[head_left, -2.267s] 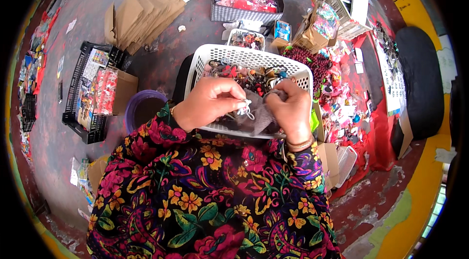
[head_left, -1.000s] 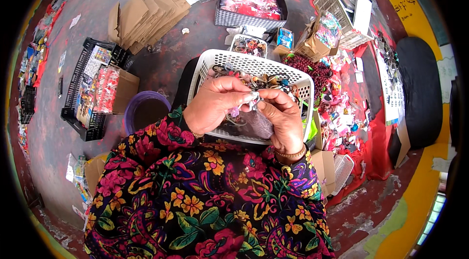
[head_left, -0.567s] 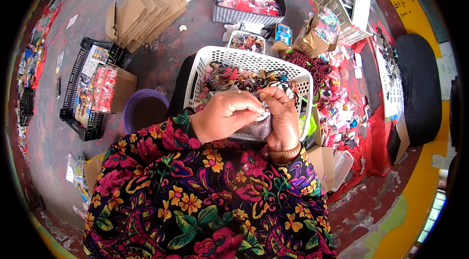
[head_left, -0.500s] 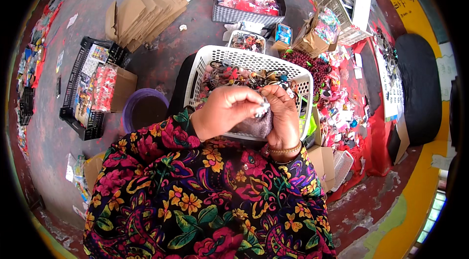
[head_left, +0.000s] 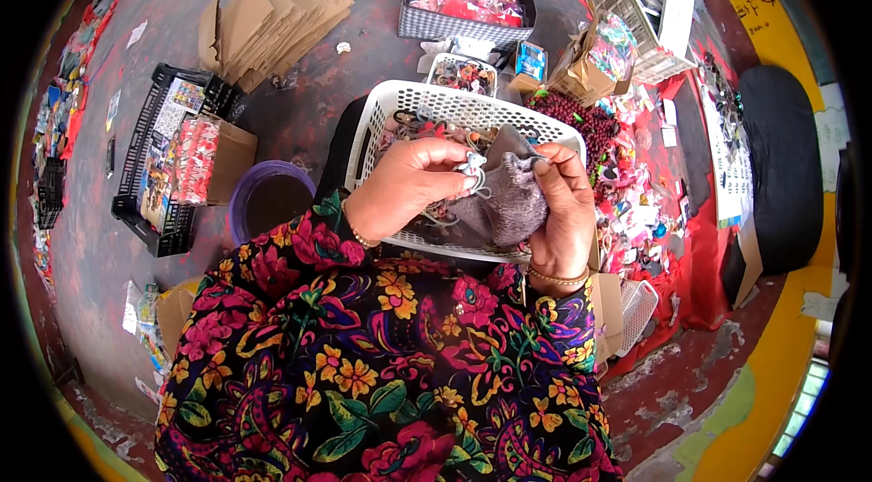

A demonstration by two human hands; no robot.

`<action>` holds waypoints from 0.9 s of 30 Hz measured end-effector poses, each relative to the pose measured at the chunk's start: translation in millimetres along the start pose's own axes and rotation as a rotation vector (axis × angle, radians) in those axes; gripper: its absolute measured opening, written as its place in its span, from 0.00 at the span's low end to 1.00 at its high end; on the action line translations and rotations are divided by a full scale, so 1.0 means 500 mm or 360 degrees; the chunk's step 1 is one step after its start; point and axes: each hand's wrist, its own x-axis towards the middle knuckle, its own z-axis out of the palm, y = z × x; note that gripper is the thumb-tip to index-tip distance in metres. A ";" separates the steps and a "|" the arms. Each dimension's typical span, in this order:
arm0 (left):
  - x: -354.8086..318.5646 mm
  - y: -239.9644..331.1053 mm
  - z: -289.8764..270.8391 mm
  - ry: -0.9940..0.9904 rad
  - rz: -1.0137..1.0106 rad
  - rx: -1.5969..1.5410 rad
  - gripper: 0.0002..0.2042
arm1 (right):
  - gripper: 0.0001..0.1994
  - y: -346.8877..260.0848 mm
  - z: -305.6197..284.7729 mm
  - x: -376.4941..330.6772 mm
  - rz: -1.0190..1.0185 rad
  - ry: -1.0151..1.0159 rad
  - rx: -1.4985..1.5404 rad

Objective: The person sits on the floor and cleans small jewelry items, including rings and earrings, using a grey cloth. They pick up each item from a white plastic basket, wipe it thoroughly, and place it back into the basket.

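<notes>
My left hand (head_left: 406,188) is closed in a pinch on a small pale hair tie (head_left: 474,168) with a whitish charm and a thin grey loop. Beside it, my right hand (head_left: 565,220) grips a fuzzy grey-brown cloth (head_left: 516,209) between thumb and fingers. The cloth hangs bunched over the white perforated basket (head_left: 371,126). Inside the basket lies a jumble of hair ties (head_left: 427,129), partly hidden by my hands and the cloth.
A purple bucket (head_left: 243,226) and a black crate (head_left: 136,164) stand to the left. Beyond the basket are a small white basket (head_left: 436,64) and a checkered box (head_left: 427,23) of pink packets. Dark red beads (head_left: 590,132) and loose trinkets (head_left: 636,200) spread on the right.
My hands have moved apart, the right one going rightward with the cloth. The cloth is now more spread and raised, and the hair tie's loop shows below my left fingers.
</notes>
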 end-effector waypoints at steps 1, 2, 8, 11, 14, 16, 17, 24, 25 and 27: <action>0.000 0.002 0.001 0.0009 -0.0007 0.0073 0.08 | 0.07 0.003 0.007 -0.003 -0.0127 0.0028 -0.0112; -0.001 0.005 0.004 0.0021 0.0016 0.0149 0.07 | 0.08 0.007 0.011 -0.006 -0.0274 -0.0044 -0.0385; -0.008 -0.005 0.013 -0.0009 0.0109 0.0262 0.05 | 0.15 0.028 0.014 0.004 -0.0558 -0.0504 -0.1299; -0.010 -0.001 0.013 -0.0074 0.0132 0.0380 0.03 | 0.11 0.030 0.008 0.007 -0.0650 -0.0518 -0.1346; -0.009 -0.005 0.020 -0.0092 0.0196 0.0381 0.03 | 0.07 0.031 0.028 -0.009 -0.0937 -0.0333 -0.1520; -0.004 -0.014 0.023 -0.0102 0.0253 0.0387 0.03 | 0.04 0.036 0.039 -0.010 -0.1097 -0.0212 -0.1630; -0.003 -0.018 0.023 -0.0070 0.0352 0.0532 0.03 | 0.04 0.038 0.038 -0.011 -0.1109 -0.0173 -0.1666; -0.009 -0.023 0.020 0.0003 0.0824 0.1044 0.06 | 0.05 0.046 0.015 -0.003 -0.0014 -0.0032 -0.0613; -0.009 -0.023 0.019 -0.0011 0.0656 0.0857 0.07 | 0.04 0.041 0.011 -0.003 0.0119 -0.0027 -0.0362; -0.011 -0.013 0.010 -0.0199 0.0263 0.0280 0.11 | 0.04 0.032 0.006 0.002 0.0263 -0.0012 -0.0149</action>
